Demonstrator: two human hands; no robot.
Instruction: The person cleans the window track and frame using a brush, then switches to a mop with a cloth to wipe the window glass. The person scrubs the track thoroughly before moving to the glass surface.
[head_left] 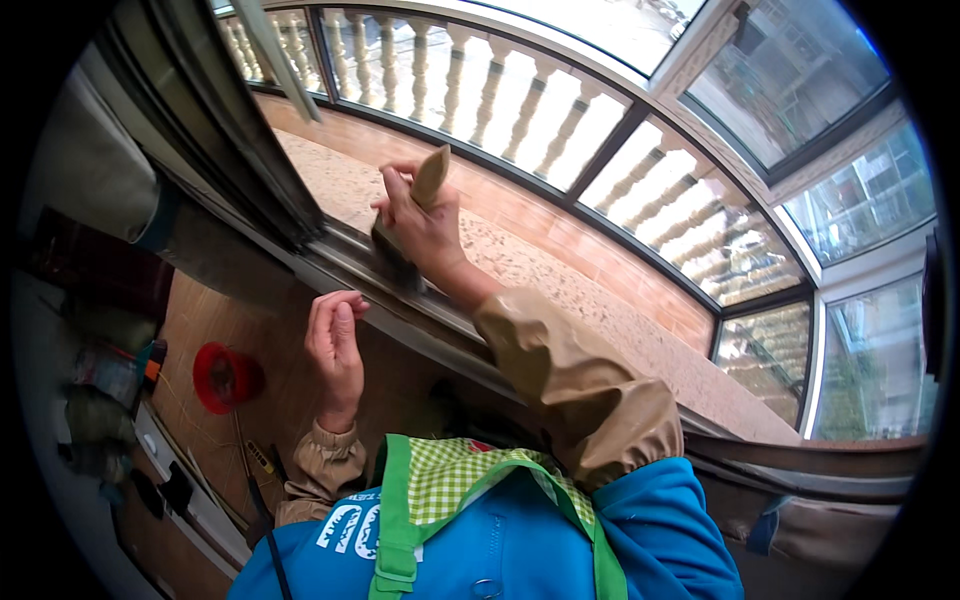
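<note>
My right hand [424, 226] is wrapped round a brush with a pale wooden handle [431, 176], which sticks up past the thumb side. Its dark bristles [396, 262] point down onto the metal sliding-window track [358, 254] and are partly hidden and blurred. Just on the room side of the track, my left hand [335, 345] hovers with its fingers curled in loosely; nothing shows in it. Brown sleeve covers [570, 370] are on both forearms.
Dark sliding-window frames [215, 130] stand at the left end of the track. Beyond it runs a speckled stone ledge [520, 262], then glazing and a balustrade [490, 90]. A red bucket [222, 378] sits on the wooden floor [285, 385], with a yellow-and-black tool [260, 457] nearby.
</note>
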